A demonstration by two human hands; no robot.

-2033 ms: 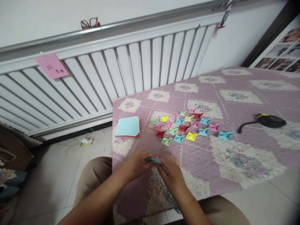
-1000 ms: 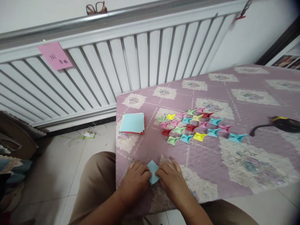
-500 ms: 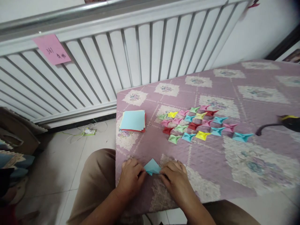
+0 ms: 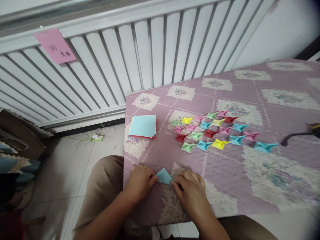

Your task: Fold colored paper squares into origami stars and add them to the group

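Observation:
A light-blue piece of folded paper, now a triangle with its tip pointing away from me, lies on the table between my hands. My left hand pinches its left corner between thumb and fingers. At the right corner, my right hand pinches the paper in the same way. Beyond them to the left sits a stack of square paper sheets, light blue on top with red and cream edges showing beneath. Several small folded paper pieces in yellow, green, pink, red and blue stand in rows to the right.
A purple flowered cloth covers the table. Behind its far edge runs a white radiator bearing a pink note. A black object with a curved stem lies at the right. A cable with a green-white box is on the floor.
The lower flap of the blue paper, which stuck out below its edge, is now folded in, leaving a plain triangle. Both hands stay at its corners. The camera view has shifted slightly.

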